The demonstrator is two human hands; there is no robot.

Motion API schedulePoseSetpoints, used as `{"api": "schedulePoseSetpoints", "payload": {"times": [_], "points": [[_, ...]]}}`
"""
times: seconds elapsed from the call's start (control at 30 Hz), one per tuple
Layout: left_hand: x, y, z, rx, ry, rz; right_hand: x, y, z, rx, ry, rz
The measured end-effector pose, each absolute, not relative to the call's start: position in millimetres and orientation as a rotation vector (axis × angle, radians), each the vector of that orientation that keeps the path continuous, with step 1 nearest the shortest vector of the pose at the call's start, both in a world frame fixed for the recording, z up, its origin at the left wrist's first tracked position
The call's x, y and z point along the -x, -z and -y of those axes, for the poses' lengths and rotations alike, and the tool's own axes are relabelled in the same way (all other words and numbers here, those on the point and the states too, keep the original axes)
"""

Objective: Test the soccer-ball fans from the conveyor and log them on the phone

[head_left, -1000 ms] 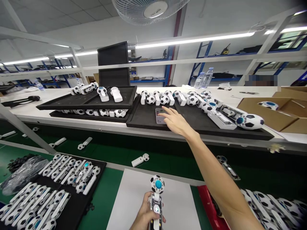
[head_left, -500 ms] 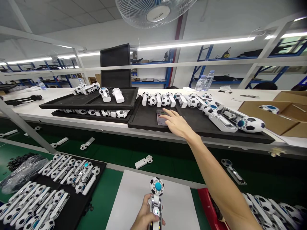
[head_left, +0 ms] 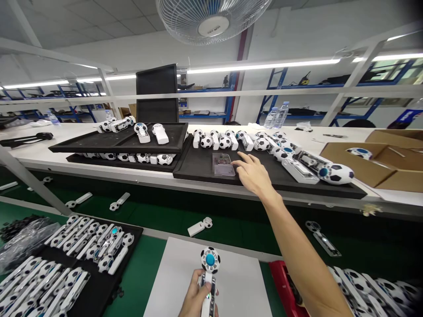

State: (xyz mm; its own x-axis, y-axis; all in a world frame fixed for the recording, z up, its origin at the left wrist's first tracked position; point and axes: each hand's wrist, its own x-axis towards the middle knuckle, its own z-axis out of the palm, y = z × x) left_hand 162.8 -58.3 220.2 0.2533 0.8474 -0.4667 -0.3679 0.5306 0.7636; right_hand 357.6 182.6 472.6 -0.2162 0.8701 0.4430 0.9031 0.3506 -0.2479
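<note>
My left hand [head_left: 195,294] grips a small handheld device [head_left: 210,260] upright, low in the middle of the view. Its round head is patterned like a soccer ball with a blue centre, and its handle is open, showing inner parts. Above, my right hand [head_left: 253,174] reaches over the black foam tray [head_left: 198,169] on the shelf, fingers spread, holding nothing. Its fingertips are beside the right edge of a clear rectangular plastic piece [head_left: 223,164]; whether they touch it I cannot tell. Below the left hand's device lies a white sheet [head_left: 172,268].
Soccer-ball devices [head_left: 224,141] line the tray's back and right side. A stacked tray [head_left: 99,140] is at left, a cardboard box [head_left: 360,165] at right. More devices fill a lower-left tray [head_left: 99,286]. A red container [head_left: 280,286] stands beneath my right forearm.
My right hand has shifted right, off the clear plastic piece, uncovering more of it. My left hand still holds the device, its head slightly turned. The camera view has moved a little.
</note>
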Motion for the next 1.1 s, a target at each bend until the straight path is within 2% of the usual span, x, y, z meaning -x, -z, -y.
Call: {"api": "schedulePoseSetpoints", "payload": {"times": [0.27,0.43,0.57,0.63,0.8,0.87,1.1], "points": [[-166,-230,58,-0.542,-0.981,-1.006,-358,-470,-189,1.498,0.067,2.115],[-167,-273,49,-0.592,-1.101,-1.045,-355,-474,-167,1.357,0.045,1.966],[-166,-321,24,-0.707,-1.309,-1.005,-337,-448,-103,1.073,-0.013,1.675],[-166,-346,10,-0.730,-1.408,-0.977,-324,-422,-66,1.055,-0.243,1.649],[-169,-390,-18,-0.777,-1.481,-0.977,-300,-362,-10,1.007,-1.416,1.510],[-174,-396,-23,-0.820,-1.435,-1.006,-298,-354,-6,0.916,-1.586,1.403],[-184,-393,-33,-0.881,-1.296,-1.046,-319,-353,-18,0.613,-1.850,1.343]]}}
